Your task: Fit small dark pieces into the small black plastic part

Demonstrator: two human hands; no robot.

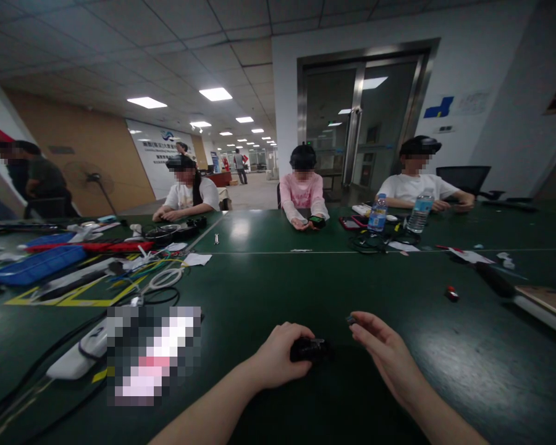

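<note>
My left hand is wrapped round a small black device at the near middle of the green table. The device's exact kind is too dark to make out. To its right, my right hand pinches a small grey piece between thumb and fingertips, just above the table and apart from the device. What the piece is I cannot tell. Farther right lies a small red and black object.
Left of my hands are a blurred-out phone-like slab, a white power strip, cables and a blue tray. Across the table sit several people in headsets, near two water bottles. A brown-topped box-like item lies far right.
</note>
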